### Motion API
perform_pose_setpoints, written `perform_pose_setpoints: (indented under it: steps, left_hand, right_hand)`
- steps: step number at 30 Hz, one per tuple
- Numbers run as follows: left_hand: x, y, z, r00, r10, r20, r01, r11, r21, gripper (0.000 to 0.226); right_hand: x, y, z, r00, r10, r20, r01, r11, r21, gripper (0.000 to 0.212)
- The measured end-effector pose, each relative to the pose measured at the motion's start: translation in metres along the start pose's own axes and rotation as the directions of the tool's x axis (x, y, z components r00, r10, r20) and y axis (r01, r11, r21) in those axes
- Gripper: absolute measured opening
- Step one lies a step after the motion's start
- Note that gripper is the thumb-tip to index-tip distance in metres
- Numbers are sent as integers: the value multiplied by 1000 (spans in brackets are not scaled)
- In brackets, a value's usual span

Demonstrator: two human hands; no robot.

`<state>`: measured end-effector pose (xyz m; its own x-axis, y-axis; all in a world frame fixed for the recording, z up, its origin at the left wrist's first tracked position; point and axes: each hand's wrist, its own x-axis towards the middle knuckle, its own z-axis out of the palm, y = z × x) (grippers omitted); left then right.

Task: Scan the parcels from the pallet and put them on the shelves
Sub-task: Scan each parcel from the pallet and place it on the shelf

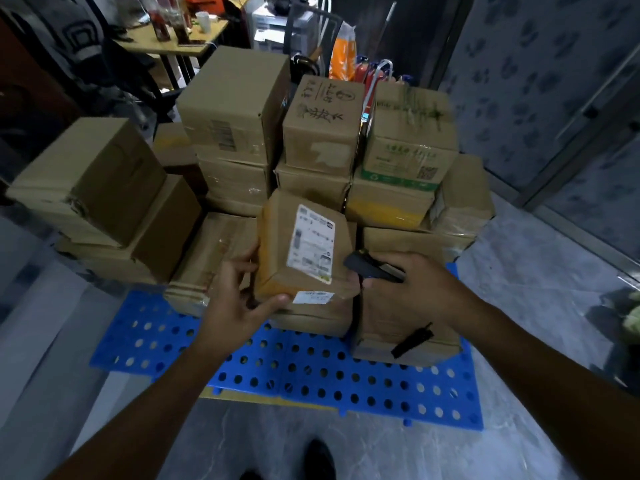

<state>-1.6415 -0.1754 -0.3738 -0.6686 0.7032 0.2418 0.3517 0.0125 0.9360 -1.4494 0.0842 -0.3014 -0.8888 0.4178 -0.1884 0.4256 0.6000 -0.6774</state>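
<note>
A small brown parcel (277, 251) with a white shipping label (311, 242) on top is held tilted above the stack. My left hand (239, 296) grips its left and lower edge. My right hand (405, 289) is closed around a black handheld scanner (370, 266), whose head points at the label from the right. The scanner's cord hangs down in front of the boxes. Several cardboard parcels (239, 109) are piled on a blue perforated pallet (311, 372) on the floor.
A wooden table (173, 39) with bottles and a cup stands at the back left. A patterned wall and a metal frame (561, 140) run along the right. Grey floor (381, 445) lies in front of the pallet, where my shoes show.
</note>
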Motion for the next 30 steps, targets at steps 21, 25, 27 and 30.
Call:
perform_pose_setpoints:
  steps: [21, 25, 27, 30]
  left_hand:
    - [-10, 0, 25, 993, -117, 0, 117, 993, 1, 117]
    - [-17, 35, 6, 997, -38, -67, 41, 998, 55, 116]
    - [-26, 57, -17, 991, -20, -136, 23, 999, 23, 114]
    - [-47, 93, -66, 951, -40, -306, 33, 999, -28, 111]
  right_hand:
    - [17, -146, -77, 892, -180, 415, 444, 164, -881, 54]
    - [10, -147, -87, 921, -282, 268, 361, 360, -860, 62]
    - [10, -144, -86, 944, -300, 140, 303, 617, -726, 57]
    - [17, -153, -68, 930, -367, -18, 323, 840, -435, 54]
